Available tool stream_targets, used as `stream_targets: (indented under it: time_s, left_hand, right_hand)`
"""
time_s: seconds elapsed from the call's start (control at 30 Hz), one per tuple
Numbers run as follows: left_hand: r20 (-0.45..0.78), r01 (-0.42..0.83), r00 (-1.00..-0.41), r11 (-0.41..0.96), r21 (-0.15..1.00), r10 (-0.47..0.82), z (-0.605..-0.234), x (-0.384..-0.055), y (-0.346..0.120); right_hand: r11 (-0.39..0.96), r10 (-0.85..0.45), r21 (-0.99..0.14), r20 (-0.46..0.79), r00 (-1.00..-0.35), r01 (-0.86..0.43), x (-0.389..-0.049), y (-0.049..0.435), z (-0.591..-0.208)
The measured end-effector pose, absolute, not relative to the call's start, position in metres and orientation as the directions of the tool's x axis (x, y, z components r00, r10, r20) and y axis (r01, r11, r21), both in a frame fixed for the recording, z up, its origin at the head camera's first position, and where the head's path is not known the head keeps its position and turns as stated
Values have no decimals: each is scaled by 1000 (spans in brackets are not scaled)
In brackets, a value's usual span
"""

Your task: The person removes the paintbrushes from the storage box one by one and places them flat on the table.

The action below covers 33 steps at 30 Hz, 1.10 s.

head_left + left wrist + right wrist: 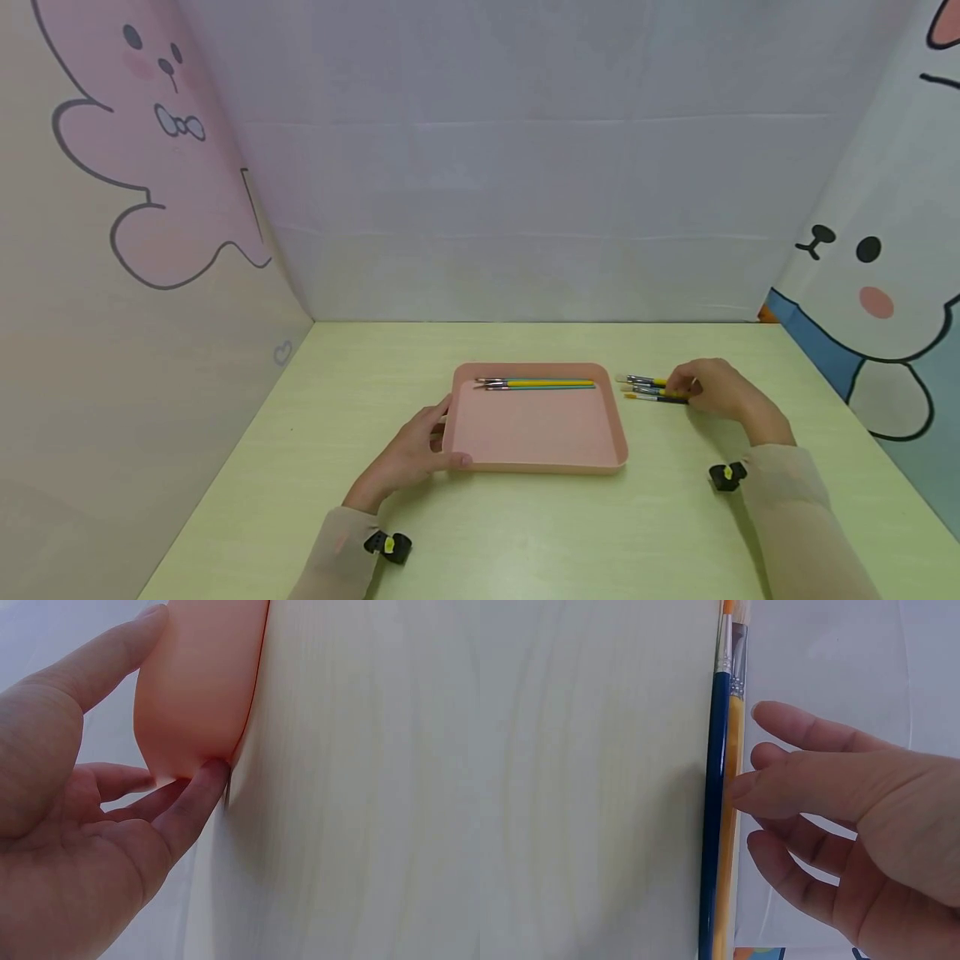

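A pink rectangular tray (pixel 536 433) lies on the table with several thin paintbrushes (pixel 555 384), yellow and teal handled, along its far side. My left hand (pixel 412 450) grips the tray's left end; in the left wrist view its thumb is at the rim and its fingertips are at the lower edge. To the right of the tray, several more paintbrushes (pixel 645 398) lie side by side. My right hand (pixel 716 387) is over their handles. In the right wrist view its thumb tip overlaps a yellow brush (pixel 731 750), beside a dark blue brush (pixel 714 772), with the other fingers spread and loosely bent.
The pale yellow table (pixel 517 533) ends at a whitish back sheet (pixel 525 208). Side panels with cartoon animals (pixel 877 333) flank it left and right. A small black device (pixel 388 547) is strapped at each wrist.
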State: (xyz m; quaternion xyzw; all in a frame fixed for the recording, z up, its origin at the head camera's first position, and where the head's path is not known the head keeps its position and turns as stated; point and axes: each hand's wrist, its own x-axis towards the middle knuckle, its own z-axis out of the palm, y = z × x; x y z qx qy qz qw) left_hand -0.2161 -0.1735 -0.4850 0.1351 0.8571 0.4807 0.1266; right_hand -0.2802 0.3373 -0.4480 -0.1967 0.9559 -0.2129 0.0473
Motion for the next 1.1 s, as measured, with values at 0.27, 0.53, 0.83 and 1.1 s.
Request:
stream_targets:
  time_s: [0.27,0.53,0.83,1.1]
  left_hand:
    - [-86,111,-933,507,855,350,-484,-216,-173]
    - [-90,109,-933,511,853,349,-483,-216,-173]
    - [-87,113,-931,505,856,355,-485,-217,-173]
    - [-90,110,-932,509,854,352,-485,-217,-173]
  right_hand:
    - [785,-438,-457,69,-896,-419,-278,328,-438]
    - [761,-451,-449,150,-880,-467,-274,305,-428]
    - [725,-461,-475,202,-864,-498,-267,282,-421]
    - [691,-459,-535,195,-867,-486,-264,264,-421]
